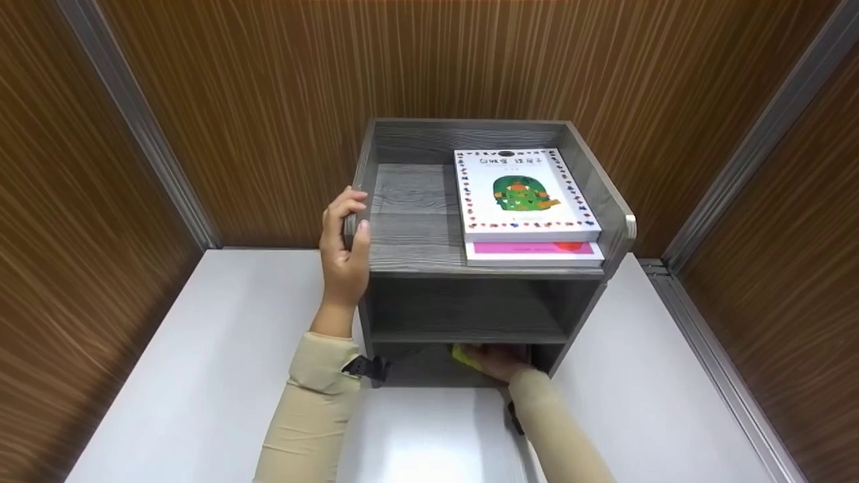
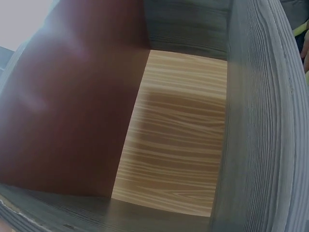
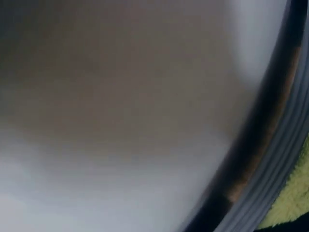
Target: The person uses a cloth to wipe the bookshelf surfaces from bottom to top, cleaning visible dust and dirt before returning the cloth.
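Observation:
A small grey wood-grain shelf point(image 1: 429, 274) stands on the white table. My left hand point(image 1: 343, 251) grips the upper edge of its left side panel, fingers curled over and thumb towards the inside. Deep in the bottom compartment, my right hand point(image 1: 500, 361) holds a yellow-green cloth point(image 1: 464, 355), partly hidden by the hand and the board above. The cloth's fuzzy pile point(image 3: 289, 200) shows at the lower right corner of the right wrist view, which is otherwise mostly blurred. Grey panels fill much of the left wrist view.
Two books lie stacked on the right of the top shelf, a white one with a green picture point(image 1: 523, 191) above a pink-covered one point(image 1: 533, 253). Brown wood-grain walls point(image 1: 268, 100) with metal corner posts point(image 1: 144, 127) enclose the white table point(image 1: 221, 349).

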Available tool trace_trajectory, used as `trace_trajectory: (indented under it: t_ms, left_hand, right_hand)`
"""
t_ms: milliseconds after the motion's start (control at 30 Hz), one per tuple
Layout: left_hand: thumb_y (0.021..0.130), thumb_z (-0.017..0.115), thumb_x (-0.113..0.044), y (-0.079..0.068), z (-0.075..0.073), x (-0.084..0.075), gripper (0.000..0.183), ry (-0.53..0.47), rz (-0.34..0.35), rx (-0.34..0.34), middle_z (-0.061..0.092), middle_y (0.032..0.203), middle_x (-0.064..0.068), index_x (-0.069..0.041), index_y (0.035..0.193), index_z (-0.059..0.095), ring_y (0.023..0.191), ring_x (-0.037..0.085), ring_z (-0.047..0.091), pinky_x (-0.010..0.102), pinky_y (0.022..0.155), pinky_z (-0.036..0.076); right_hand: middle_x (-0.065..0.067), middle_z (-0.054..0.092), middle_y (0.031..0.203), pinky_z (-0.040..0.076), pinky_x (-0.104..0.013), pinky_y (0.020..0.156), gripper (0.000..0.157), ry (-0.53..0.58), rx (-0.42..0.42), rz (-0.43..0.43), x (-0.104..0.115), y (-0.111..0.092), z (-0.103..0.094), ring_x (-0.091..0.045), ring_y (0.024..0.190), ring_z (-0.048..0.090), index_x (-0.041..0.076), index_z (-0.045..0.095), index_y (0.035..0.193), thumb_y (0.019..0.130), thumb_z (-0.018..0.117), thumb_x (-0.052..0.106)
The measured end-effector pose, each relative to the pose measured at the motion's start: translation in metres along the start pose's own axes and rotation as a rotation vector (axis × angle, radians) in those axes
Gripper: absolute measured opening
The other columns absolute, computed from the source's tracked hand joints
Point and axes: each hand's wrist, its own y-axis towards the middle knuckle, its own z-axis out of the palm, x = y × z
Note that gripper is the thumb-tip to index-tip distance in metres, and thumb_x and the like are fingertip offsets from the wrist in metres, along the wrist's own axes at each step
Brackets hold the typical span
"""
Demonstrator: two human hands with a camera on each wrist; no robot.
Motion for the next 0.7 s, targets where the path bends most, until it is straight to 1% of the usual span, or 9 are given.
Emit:
trace_trajectory:
  t_ms: [100, 167, 233, 267, 333, 400, 467, 567, 700]
  left_hand:
    - [0.075, 0.039, 0.001, -0.001, 0.001, -0.001, 0.02, -0.003, -0.005, 0.002, 0.047, 0.102, 0.025, 0.011, 0.091, 0.044, 0.11, 0.039, 0.035, 0.043, 0.095, 0.022]
    - [0.075, 0.039, 0.001, -0.001, 0.001, -0.001, 0.02, -0.005, -0.012, 0.003, 0.047, 0.103, 0.025, 0.012, 0.091, 0.044, 0.11, 0.038, 0.034, 0.042, 0.095, 0.022]
    - [0.075, 0.039, 0.0, -0.001, 0.0, -0.002, 0.02, -0.009, -0.02, 0.002, 0.047, 0.103, 0.025, 0.012, 0.091, 0.044, 0.11, 0.039, 0.034, 0.042, 0.096, 0.022]
    - [0.075, 0.039, 0.0, -0.001, 0.0, -0.002, 0.02, -0.01, -0.022, 0.001, 0.047, 0.102, 0.025, 0.012, 0.091, 0.044, 0.11, 0.039, 0.035, 0.042, 0.095, 0.022]
    - [0.075, 0.039, 0.0, -0.001, -0.001, -0.002, 0.02, -0.014, -0.024, -0.006, 0.047, 0.102, 0.026, 0.013, 0.09, 0.044, 0.109, 0.039, 0.035, 0.043, 0.095, 0.022]
    - [0.075, 0.039, 0.0, 0.0, -0.001, -0.002, 0.02, -0.016, -0.027, -0.011, 0.047, 0.102, 0.026, 0.012, 0.09, 0.044, 0.109, 0.039, 0.035, 0.043, 0.095, 0.021]
    - [0.075, 0.04, 0.0, 0.001, -0.001, -0.002, 0.02, -0.02, -0.03, -0.01, 0.047, 0.102, 0.026, 0.012, 0.09, 0.044, 0.109, 0.039, 0.035, 0.043, 0.095, 0.021]
    - [0.075, 0.039, 0.0, 0.001, 0.0, -0.002, 0.02, -0.025, -0.035, -0.006, 0.047, 0.102, 0.026, 0.011, 0.091, 0.044, 0.11, 0.038, 0.035, 0.042, 0.096, 0.021]
    - [0.075, 0.039, 0.001, 0.0, 0.003, -0.003, 0.019, -0.03, -0.03, -0.005, 0.046, 0.102, 0.027, 0.013, 0.09, 0.044, 0.11, 0.039, 0.034, 0.042, 0.096, 0.021]
  right_hand:
    - [0.0, 0.039, 0.122, 0.023, -0.038, 0.093, 0.08, -0.09, 0.01, 0.03, 0.001, -0.004, 0.0, -0.018, 0.109, 0.036, 0.016, 0.035, 0.126, 0.066, 0.044, 0.068]
    - [0.0, 0.035, 0.128, 0.012, -0.046, 0.096, 0.083, -0.193, 0.033, 0.036, 0.004, -0.009, 0.002, -0.021, 0.115, 0.031, 0.02, 0.031, 0.13, 0.066, 0.038, 0.072]
    - [-0.001, 0.029, 0.133, 0.001, -0.054, 0.094, 0.084, -0.281, 0.069, 0.045, 0.009, -0.014, 0.005, -0.027, 0.121, 0.023, 0.025, 0.025, 0.133, 0.065, 0.032, 0.075]
    - [-0.001, 0.025, 0.136, -0.004, -0.056, 0.092, 0.084, -0.315, 0.087, 0.032, 0.012, -0.015, 0.008, -0.029, 0.123, 0.018, 0.026, 0.022, 0.134, 0.066, 0.029, 0.075]
    - [-0.002, 0.014, 0.139, -0.011, -0.057, 0.09, 0.085, -0.357, 0.132, 0.008, 0.022, -0.019, 0.014, -0.032, 0.124, 0.008, 0.025, 0.013, 0.136, 0.068, 0.023, 0.075]
    - [-0.002, 0.008, 0.14, -0.014, -0.057, 0.088, 0.087, -0.395, 0.163, -0.015, 0.033, -0.021, 0.021, -0.035, 0.124, 0.002, 0.024, 0.009, 0.136, 0.067, 0.02, 0.076]
    - [-0.004, 0.006, 0.14, -0.015, -0.058, 0.087, 0.089, -0.425, 0.183, -0.044, 0.045, -0.022, 0.029, -0.037, 0.123, 0.0, 0.022, 0.009, 0.136, 0.067, 0.019, 0.077]
    - [-0.005, 0.009, 0.14, -0.014, -0.06, 0.086, 0.089, -0.472, 0.213, -0.074, 0.062, -0.023, 0.039, -0.04, 0.122, 0.001, 0.023, 0.006, 0.136, 0.066, 0.016, 0.077]
    - [-0.003, 0.01, 0.14, -0.012, -0.061, 0.086, 0.085, -0.471, 0.258, -0.115, 0.08, -0.021, 0.053, -0.038, 0.123, 0.001, 0.028, 0.001, 0.136, 0.068, 0.015, 0.076]
